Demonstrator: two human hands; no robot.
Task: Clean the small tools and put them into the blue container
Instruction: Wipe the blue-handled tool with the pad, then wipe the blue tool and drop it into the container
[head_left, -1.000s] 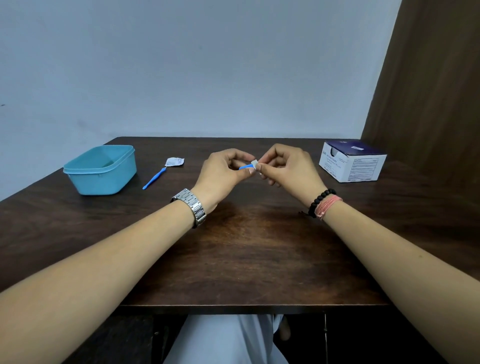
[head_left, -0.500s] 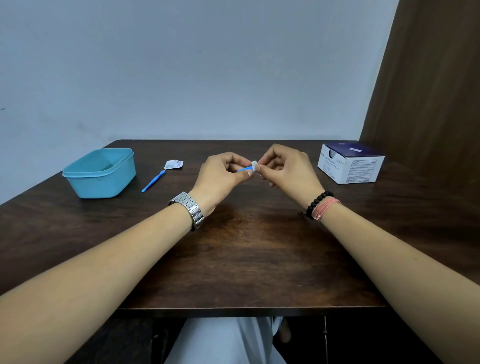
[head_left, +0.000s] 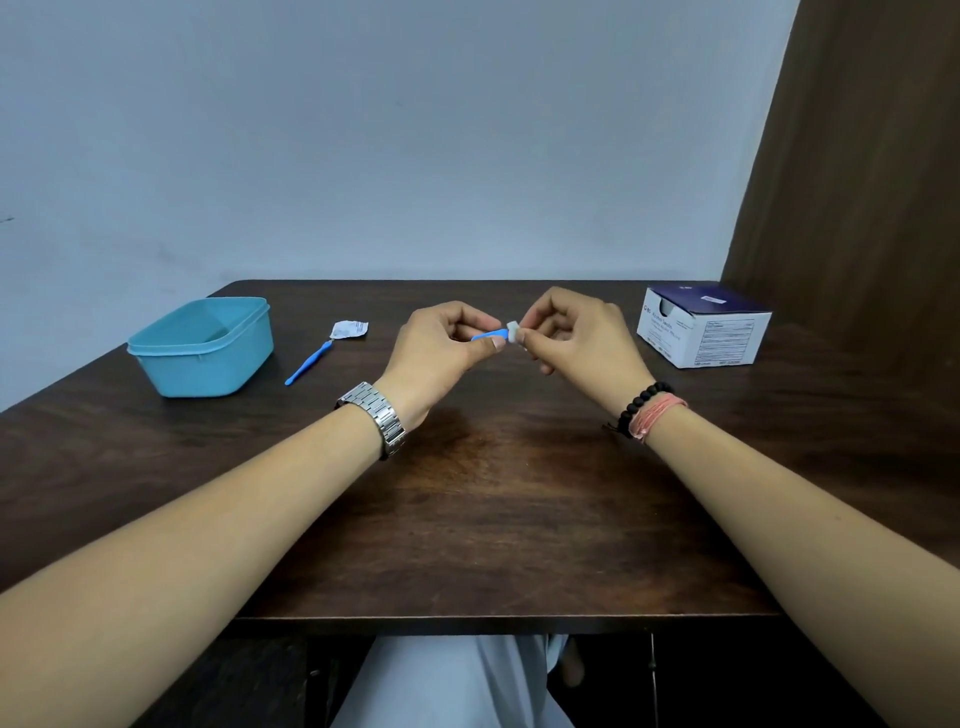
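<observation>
My left hand pinches a small blue tool above the middle of the dark wooden table; only a short length of it shows between the fingers. My right hand pinches a small white pad around the tool's tip. A second blue tool lies flat on the table, left of my hands. The blue container stands open at the far left, and what I see of its inside is bare.
A torn white wrapper lies at the far end of the second tool. A white and dark blue box sits at the back right. A pale wall runs behind the table and a brown panel stands at the right.
Both hands stay together on the tool and pad, with only slight shifts. The view has tilted a little, so the table sits lower in the picture.
</observation>
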